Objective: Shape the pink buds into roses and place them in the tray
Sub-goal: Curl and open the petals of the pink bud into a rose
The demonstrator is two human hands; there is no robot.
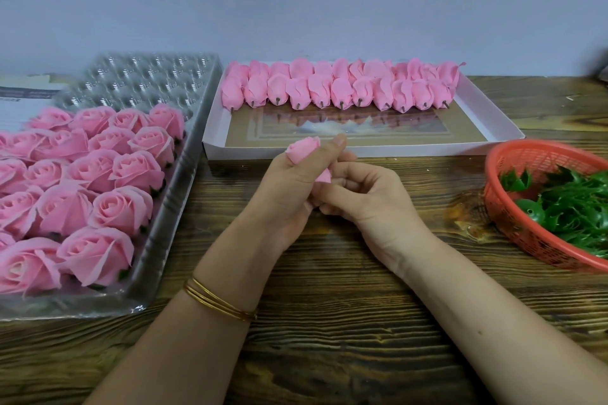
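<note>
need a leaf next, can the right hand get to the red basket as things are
Probably yes: bare table lies between the right hand and the basket, but it holds the bud.

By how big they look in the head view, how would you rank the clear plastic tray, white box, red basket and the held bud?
1. clear plastic tray (nearest, cropped by the frame)
2. white box
3. red basket (partly out of frame, so unsure)
4. held bud
</note>
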